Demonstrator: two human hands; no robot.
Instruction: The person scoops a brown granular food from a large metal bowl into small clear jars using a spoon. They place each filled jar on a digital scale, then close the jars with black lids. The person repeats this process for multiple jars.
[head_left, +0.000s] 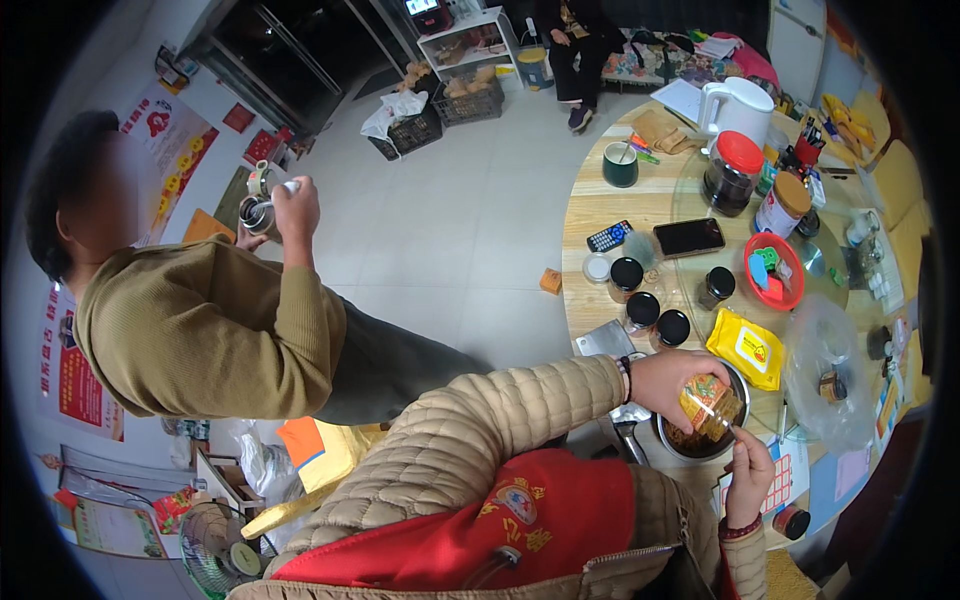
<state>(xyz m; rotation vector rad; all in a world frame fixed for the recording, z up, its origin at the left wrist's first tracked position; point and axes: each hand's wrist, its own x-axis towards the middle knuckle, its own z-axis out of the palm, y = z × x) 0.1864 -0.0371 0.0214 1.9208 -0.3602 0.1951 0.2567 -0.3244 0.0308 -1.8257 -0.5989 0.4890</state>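
Note:
Tilted over a metal bowl (744, 397) is a glass jar (705, 401) with a colourful label, and my left hand (671, 386) is wrapped around it. The bowl holds a brownish food. My right hand (750, 469) pinches a thin utensil whose tip is at the jar's mouth; its kind is unclear. Jars with black lids (643, 309) stand beyond the bowl, beside a metal cleaver blade (604, 339). A yellow wipes packet (746, 350) lies just past the bowl. A dark-handled utensil (630, 442) rests to the bowl's left.
Across the round wooden table (592, 195) stand a white kettle (739, 109), a red-lidded jar (731, 172), a red basket (774, 271), a green cup (620, 165) and a phone (688, 237). A co-worker (210, 322) stands at left holding a metal container. Another person (577, 52) sits at the back.

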